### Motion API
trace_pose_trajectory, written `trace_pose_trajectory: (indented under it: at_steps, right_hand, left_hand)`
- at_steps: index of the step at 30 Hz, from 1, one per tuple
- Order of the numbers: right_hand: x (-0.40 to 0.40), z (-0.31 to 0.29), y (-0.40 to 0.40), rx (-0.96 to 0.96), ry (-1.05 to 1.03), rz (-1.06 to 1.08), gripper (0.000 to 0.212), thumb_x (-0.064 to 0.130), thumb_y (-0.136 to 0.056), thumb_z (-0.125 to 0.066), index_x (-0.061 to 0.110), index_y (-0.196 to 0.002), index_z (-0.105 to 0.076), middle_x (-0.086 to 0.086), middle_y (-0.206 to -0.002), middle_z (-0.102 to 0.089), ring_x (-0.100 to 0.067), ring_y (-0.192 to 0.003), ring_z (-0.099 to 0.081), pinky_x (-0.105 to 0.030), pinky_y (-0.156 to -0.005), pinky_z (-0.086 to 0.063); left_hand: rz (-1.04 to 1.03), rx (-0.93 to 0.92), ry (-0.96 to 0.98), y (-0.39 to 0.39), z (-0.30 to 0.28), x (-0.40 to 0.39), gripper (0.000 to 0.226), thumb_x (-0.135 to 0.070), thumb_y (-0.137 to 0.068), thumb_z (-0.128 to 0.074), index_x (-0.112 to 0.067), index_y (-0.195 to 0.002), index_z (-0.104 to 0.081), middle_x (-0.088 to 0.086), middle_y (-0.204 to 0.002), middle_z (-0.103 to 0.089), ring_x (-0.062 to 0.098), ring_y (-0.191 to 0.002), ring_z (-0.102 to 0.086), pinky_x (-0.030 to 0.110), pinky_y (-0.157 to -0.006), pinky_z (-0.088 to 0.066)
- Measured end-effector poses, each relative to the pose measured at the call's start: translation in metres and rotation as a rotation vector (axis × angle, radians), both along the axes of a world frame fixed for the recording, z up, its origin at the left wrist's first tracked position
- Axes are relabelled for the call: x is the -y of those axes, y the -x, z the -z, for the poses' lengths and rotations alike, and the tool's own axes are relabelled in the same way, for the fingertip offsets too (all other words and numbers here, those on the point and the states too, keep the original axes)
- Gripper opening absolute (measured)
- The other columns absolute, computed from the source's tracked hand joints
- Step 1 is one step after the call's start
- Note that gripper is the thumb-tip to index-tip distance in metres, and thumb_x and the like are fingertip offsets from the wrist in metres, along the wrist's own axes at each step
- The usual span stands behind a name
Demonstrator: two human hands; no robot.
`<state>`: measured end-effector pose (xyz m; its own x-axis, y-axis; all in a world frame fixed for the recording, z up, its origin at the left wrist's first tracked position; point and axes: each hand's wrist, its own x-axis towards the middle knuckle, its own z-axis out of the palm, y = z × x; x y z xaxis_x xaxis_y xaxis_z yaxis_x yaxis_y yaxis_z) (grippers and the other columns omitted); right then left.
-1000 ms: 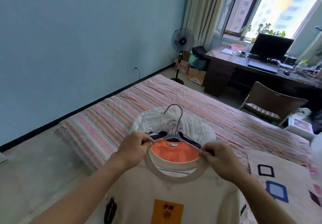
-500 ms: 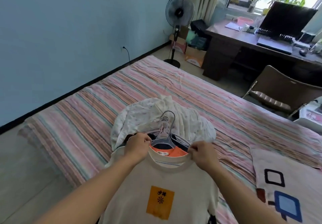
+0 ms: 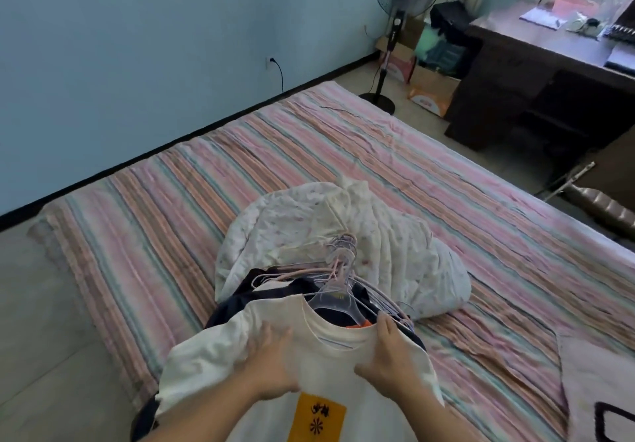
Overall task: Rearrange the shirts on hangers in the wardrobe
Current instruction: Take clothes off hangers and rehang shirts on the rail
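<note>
Left hand [image 3: 271, 355] lies flat, fingers straight, on the cream cotton T-shirt with the orange patch [image 3: 330, 373], top of the pile on the striped bed [image 3: 309, 153]. Right hand [image 3: 388, 359] pinches its collar. It's floppy and light, so I'd lift by the clear plastic hanger [image 3: 338, 299].

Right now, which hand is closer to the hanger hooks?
Right. The right hand sits at the cream shirt's collar, fingertips against the hanger wires just below the hooks. The left hand lies lower on the shirt's left shoulder, farther away.
</note>
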<state>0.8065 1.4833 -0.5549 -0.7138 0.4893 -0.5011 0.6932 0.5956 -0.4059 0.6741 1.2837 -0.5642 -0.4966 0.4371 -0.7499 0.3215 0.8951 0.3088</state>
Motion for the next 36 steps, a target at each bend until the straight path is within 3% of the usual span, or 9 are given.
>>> trace_pose_trajectory:
  at_steps: [2,5,12,16,20,25,28,31,36]
  right_hand:
    - [-0.007,0.016,0.003,0.095,0.017,-0.082,0.127,0.033,-0.072,-0.080,0.006,-0.156,0.011,-0.006,-0.165,0.011,-0.023,-0.153,-0.007,-0.027,-0.115,-0.025]
    - [-0.013,0.029,0.008,0.175,-0.070,-0.186,0.122,0.028,-0.080,-0.075,0.008,-0.154,0.019,-0.008,-0.164,0.021,-0.026,-0.151,-0.017,-0.029,-0.111,-0.037]
    - [-0.011,0.005,0.026,0.138,-0.194,-0.129,0.066,0.019,-0.086,-0.062,0.011,-0.144,-0.032,-0.007,-0.150,-0.037,-0.026,-0.128,-0.045,-0.033,-0.101,-0.044]
    - [0.002,-0.030,0.031,0.111,-0.279,-0.212,0.068,0.027,-0.085,-0.063,0.024,-0.147,-0.034,-0.005,-0.144,-0.041,-0.028,-0.132,-0.039,-0.036,-0.108,-0.035]
    - [0.029,-0.081,0.043,-0.026,-0.247,-0.255,0.061,0.035,-0.083,-0.065,0.029,-0.140,-0.045,0.002,-0.126,-0.051,-0.021,-0.116,-0.046,-0.032,-0.096,-0.041]
    - [0.076,-0.161,0.050,-0.128,-0.227,-0.294,0.052,0.035,-0.082,-0.067,0.023,-0.131,-0.053,-0.001,-0.133,-0.051,-0.023,-0.122,-0.047,-0.034,-0.099,-0.045]
    - [0.109,-0.209,0.051,-0.181,-0.248,-0.336,0.045,0.037,-0.080,-0.066,0.021,-0.122,-0.057,-0.003,-0.123,-0.055,-0.024,-0.114,-0.051,-0.035,-0.093,-0.046]
    - [0.148,-0.251,0.044,-0.245,-0.283,-0.371,0.052,0.046,-0.083,-0.066,0.020,-0.127,-0.056,-0.002,-0.126,-0.056,-0.024,-0.119,-0.051,-0.037,-0.094,-0.044]
    - [0.223,-0.315,0.028,-0.330,-0.284,-0.481,0.076,0.057,-0.084,-0.065,0.020,-0.147,-0.041,0.000,-0.143,-0.048,-0.024,-0.128,-0.046,-0.037,-0.100,-0.042]
  left_hand:
    - [-0.049,0.031,-0.028,0.004,0.010,-0.002,0.115,-0.045,-0.071,-0.075,-0.039,-0.155,0.003,0.011,-0.161,0.025,0.038,-0.149,0.016,0.056,-0.120,-0.013]
    - [-0.104,0.060,-0.056,0.009,0.020,-0.004,0.116,-0.043,-0.073,-0.076,-0.035,-0.156,0.004,0.010,-0.160,0.027,0.036,-0.148,0.018,0.051,-0.122,-0.009]
    - [-0.172,0.042,-0.113,0.013,-0.003,-0.009,0.109,-0.042,-0.076,-0.075,-0.031,-0.157,-0.003,0.009,-0.164,0.012,0.032,-0.151,-0.005,0.044,-0.117,-0.029]
    - [-0.223,-0.024,-0.205,0.024,-0.046,-0.005,0.096,-0.043,-0.077,-0.069,-0.030,-0.157,-0.016,0.004,-0.162,-0.022,0.022,-0.134,-0.045,0.034,-0.101,-0.047]
    - [-0.258,-0.091,-0.307,0.032,-0.100,0.008,0.082,-0.046,-0.079,-0.068,-0.029,-0.151,-0.032,-0.003,-0.150,-0.043,0.019,-0.127,-0.050,0.032,-0.098,-0.047]
    - [-0.225,-0.162,-0.354,0.032,-0.177,0.041,0.054,-0.045,-0.077,-0.068,-0.022,-0.125,-0.058,0.003,-0.123,-0.062,0.019,-0.109,-0.061,0.028,-0.077,-0.044]
    - [-0.216,-0.241,-0.375,0.025,-0.223,0.073,0.048,-0.045,-0.075,-0.069,-0.025,-0.118,-0.059,-0.006,-0.105,-0.064,0.014,-0.089,-0.063,0.033,-0.078,-0.052]
    - [-0.182,-0.353,-0.355,0.014,-0.264,0.114,0.066,-0.050,-0.074,-0.068,-0.029,-0.134,-0.052,-0.005,-0.122,-0.064,0.015,-0.101,-0.062,0.031,-0.081,-0.051]
    - [-0.115,-0.524,-0.316,-0.015,-0.325,0.197,0.056,-0.059,-0.075,-0.061,-0.034,-0.124,-0.055,-0.008,-0.119,-0.064,0.016,-0.102,-0.061,0.032,-0.080,-0.052]
